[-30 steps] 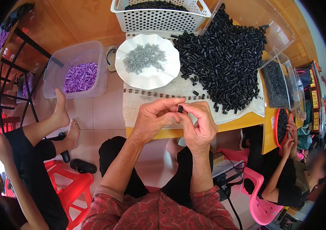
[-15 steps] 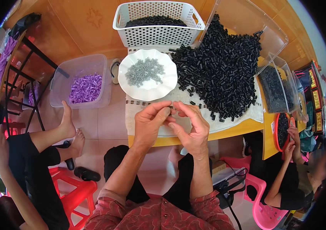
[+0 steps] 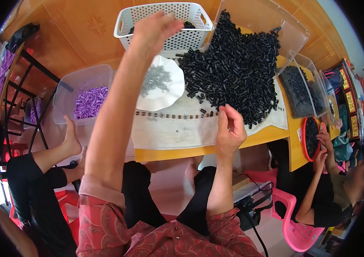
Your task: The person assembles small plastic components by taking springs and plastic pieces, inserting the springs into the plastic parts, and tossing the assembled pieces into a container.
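Note:
My left hand point(image 3: 158, 31) reaches over the white perforated basket point(image 3: 122, 38), which has small black pieces in it. Its fingers are stretched out and a little blurred, and I see nothing in them. At the near edge of a large heap of short black tubular pieces point(image 3: 233, 64), my right hand point(image 3: 231, 128) has thumb and fingers pinched together. Whatever is between those fingertips is too small to make out. Partly behind my left forearm stands a white scalloped plate point(image 3: 175, 92) with a mound of small clear pieces point(image 3: 158, 79).
A light cloth point(image 3: 177, 135) covers part of the yellow table point(image 3: 169, 154). Clear bins point(image 3: 295, 92) stand right. A tub of purple pieces point(image 3: 90, 103) is at left. Another person's hands point(image 3: 323, 145) are beside a red tray point(image 3: 305, 143); someone's bare leg point(image 3: 58, 145) shows left.
My hands were together over the cloth, fingertips on a tiny dark piece. Now the left has swung up and away over the basket; the right has moved slightly right, to the heap's edge.

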A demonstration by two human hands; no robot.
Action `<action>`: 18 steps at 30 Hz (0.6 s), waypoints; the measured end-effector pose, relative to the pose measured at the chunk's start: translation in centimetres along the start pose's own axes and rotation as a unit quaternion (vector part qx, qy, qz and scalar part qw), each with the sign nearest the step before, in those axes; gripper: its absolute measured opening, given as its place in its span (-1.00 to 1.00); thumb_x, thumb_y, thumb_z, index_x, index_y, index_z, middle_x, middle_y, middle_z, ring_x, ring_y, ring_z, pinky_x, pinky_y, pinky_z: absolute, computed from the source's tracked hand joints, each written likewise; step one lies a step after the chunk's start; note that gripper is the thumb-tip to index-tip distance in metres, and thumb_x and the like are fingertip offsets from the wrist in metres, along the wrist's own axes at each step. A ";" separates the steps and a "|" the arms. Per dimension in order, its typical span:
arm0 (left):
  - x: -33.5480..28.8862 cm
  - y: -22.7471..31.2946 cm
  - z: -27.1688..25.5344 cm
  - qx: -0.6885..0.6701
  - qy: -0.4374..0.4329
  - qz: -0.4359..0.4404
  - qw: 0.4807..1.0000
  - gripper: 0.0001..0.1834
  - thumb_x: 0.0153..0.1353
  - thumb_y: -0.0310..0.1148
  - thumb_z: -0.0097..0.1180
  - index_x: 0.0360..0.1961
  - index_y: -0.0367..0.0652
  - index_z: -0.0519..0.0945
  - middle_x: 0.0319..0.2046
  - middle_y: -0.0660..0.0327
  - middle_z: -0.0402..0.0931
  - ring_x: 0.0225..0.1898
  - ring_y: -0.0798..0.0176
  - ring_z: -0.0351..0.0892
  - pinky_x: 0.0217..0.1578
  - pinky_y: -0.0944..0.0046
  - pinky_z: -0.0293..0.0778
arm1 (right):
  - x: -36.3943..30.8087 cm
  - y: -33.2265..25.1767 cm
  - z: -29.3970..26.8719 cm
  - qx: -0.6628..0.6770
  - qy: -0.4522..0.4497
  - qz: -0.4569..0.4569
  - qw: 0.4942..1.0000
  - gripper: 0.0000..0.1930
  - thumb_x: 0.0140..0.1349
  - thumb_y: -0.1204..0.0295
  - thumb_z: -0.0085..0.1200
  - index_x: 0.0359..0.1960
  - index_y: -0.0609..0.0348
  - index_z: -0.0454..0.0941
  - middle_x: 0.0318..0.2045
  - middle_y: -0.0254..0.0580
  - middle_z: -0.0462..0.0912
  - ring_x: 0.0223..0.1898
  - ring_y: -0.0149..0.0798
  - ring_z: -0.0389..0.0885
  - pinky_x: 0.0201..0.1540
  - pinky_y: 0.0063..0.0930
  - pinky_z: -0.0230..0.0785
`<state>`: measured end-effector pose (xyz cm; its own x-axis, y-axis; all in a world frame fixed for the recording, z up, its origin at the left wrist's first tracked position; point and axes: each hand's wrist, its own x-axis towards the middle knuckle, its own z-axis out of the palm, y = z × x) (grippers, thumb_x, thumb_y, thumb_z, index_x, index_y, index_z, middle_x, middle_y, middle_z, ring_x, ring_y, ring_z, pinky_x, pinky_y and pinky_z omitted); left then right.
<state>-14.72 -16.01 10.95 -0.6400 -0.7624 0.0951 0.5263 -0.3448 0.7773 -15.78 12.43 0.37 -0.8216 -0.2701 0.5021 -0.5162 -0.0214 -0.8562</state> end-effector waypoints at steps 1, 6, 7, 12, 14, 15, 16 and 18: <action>0.0 0.1 0.3 -0.002 -0.002 -0.005 1.000 -0.61 0.25 -0.55 0.11 0.04 -0.62 0.40 -0.17 -0.06 0.52 -0.17 0.07 0.63 -0.12 0.18 0.62 | 0.2 0.2 -0.3 -0.016 0.007 0.004 1.000 -0.81 0.21 0.65 0.13 -0.14 0.28 0.59 -0.28 -0.15 0.68 -0.31 -0.40 0.63 -0.31 -0.58 0.47; -6.5 -2.5 1.4 0.107 -0.013 -0.002 0.994 -0.57 0.32 -0.40 0.09 0.03 -0.61 0.40 -0.08 -0.18 0.52 -0.14 0.01 0.62 -0.05 0.14 0.60 | 1.3 1.7 -2.4 -0.112 0.023 0.002 0.993 -0.84 0.17 0.67 0.14 -0.23 0.23 0.64 -0.34 -0.18 0.64 -0.38 -0.37 0.60 -0.39 -0.58 0.44; -8.9 -2.8 1.0 0.118 0.012 -0.012 0.993 -0.61 0.32 -0.41 0.09 0.03 -0.56 0.43 -0.09 -0.15 0.54 -0.19 0.06 0.63 -0.11 0.17 0.60 | 1.3 1.5 -2.4 -0.111 0.022 0.005 0.994 -0.84 0.17 0.67 0.14 -0.23 0.23 0.64 -0.34 -0.18 0.64 -0.38 -0.37 0.60 -0.39 -0.58 0.44; -17.9 -4.7 -1.7 0.170 0.074 -0.035 0.982 -0.70 0.29 -0.42 0.11 -0.05 -0.46 0.53 -0.25 0.01 0.62 -0.37 0.27 0.64 -0.30 0.33 0.60 | 1.1 0.6 -1.6 -0.133 -0.028 -0.038 0.990 -0.84 0.12 0.71 0.14 -0.27 0.24 0.63 -0.35 -0.21 0.59 -0.48 -0.36 0.54 -0.43 -0.55 0.40; -19.7 -5.7 -2.6 0.173 0.090 -0.031 0.980 -0.73 0.30 -0.45 0.11 -0.07 -0.45 0.54 -0.29 0.04 0.63 -0.41 0.32 0.63 -0.34 0.37 0.59 | 0.6 0.2 -0.9 -0.129 -0.039 -0.030 0.990 -0.84 0.10 0.70 0.16 -0.29 0.22 0.63 -0.34 -0.22 0.58 -0.50 -0.36 0.53 -0.46 -0.54 0.39; -20.3 -6.1 -2.8 0.175 0.088 -0.040 0.980 -0.76 0.30 -0.48 0.10 -0.09 -0.44 0.55 -0.30 0.06 0.62 -0.42 0.34 0.62 -0.37 0.39 0.57 | 0.4 0.1 -0.8 -0.151 -0.065 -0.016 0.986 -0.84 0.09 0.69 0.17 -0.30 0.21 0.63 -0.35 -0.22 0.57 -0.52 -0.35 0.53 -0.47 -0.53 0.39; -20.7 -6.4 -3.0 0.178 0.086 -0.048 0.979 -0.79 0.30 -0.51 0.09 -0.11 -0.44 0.55 -0.31 0.08 0.62 -0.43 0.37 0.61 -0.40 0.42 0.56 | 0.2 -0.1 -0.6 -0.171 -0.092 -0.004 0.981 -0.84 0.09 0.67 0.18 -0.30 0.19 0.62 -0.37 -0.22 0.56 -0.53 -0.34 0.53 -0.48 -0.52 0.39; -21.0 -6.9 -3.2 0.165 0.084 -0.052 0.981 -0.81 0.29 -0.52 0.10 -0.12 -0.43 0.55 -0.33 0.12 0.61 -0.44 0.39 0.59 -0.41 0.43 0.55 | 0.0 -0.1 -0.2 -0.187 -0.106 -0.007 0.977 -0.85 0.08 0.64 0.20 -0.30 0.17 0.62 -0.38 -0.21 0.55 -0.56 -0.31 0.53 -0.49 -0.49 0.39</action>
<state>-3.07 0.58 1.60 -0.5646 -0.8216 -0.0788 0.2345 -0.2512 0.9391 -15.81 12.57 0.48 -0.7652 -0.4669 0.4432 -0.6125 0.3162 -0.7245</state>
